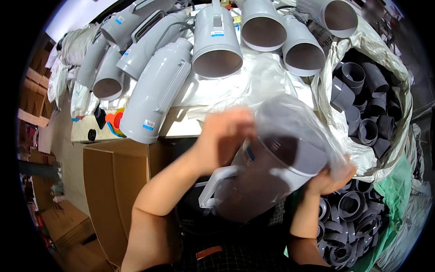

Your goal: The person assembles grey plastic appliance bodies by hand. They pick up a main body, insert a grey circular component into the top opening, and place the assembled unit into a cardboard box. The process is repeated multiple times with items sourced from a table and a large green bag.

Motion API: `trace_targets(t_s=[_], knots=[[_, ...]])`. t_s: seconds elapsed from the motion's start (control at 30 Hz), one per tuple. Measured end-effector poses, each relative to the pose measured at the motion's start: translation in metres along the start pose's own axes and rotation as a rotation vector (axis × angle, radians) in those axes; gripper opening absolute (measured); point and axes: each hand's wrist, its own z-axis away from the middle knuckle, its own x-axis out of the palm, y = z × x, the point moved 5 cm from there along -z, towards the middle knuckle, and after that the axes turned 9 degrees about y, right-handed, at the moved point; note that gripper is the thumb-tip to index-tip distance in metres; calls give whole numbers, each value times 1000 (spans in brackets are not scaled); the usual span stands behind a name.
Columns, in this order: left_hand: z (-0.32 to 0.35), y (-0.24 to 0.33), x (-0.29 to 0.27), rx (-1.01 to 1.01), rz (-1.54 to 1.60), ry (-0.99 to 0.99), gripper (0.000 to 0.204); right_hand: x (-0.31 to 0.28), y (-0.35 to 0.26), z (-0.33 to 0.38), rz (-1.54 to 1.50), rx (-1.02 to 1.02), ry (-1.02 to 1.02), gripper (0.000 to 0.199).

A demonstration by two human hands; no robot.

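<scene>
A grey thermos flask casing (258, 181) lies tilted across my lap. Its wide open end faces up and away, and its handle (217, 187) points left. Over that open end is a clear plastic bag (290, 109), bunched and partly see-through. My right hand (331, 178) is closed on the bag's edge at the right side of the casing's rim. On the other side, my left hand (226, 133) is raised beside the rim and the bag; motion smears its fingers, so their grip does not show.
Several grey flask casings (156, 90) lie on the white-covered table (181, 122) ahead. An open cardboard box (115, 181) stands at left. To the right, a white sack (328, 104) holds dark grey cups; a green bag (398, 186) below it holds grey ring-shaped parts.
</scene>
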Motion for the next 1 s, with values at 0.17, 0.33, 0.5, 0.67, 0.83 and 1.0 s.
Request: trace_targets(t_s=[0.17,0.33,0.5,0.67,0.83,1.0], knots=[[127,19,-64,820,-1200,-248,21,-85,71,144,246,371,-395,39],[296,-32,-113,130,-1316,-508,15,-35,-23,210,-96,597,-1198,80],[357,-71,-77,860,-2228,-1046,33,85,-96,244,-453,791,-1688,80],[311,-1,-69,-624,-1538,-147,36,124,-158,317,-517,702,-1949,62],[344,64,-151,-348,-463,586,27,170,-112,259,-255,387,-1326,44],[399,-12,-276,-176,58,1316,43,268,-144,185,-115,-606,-983,52]])
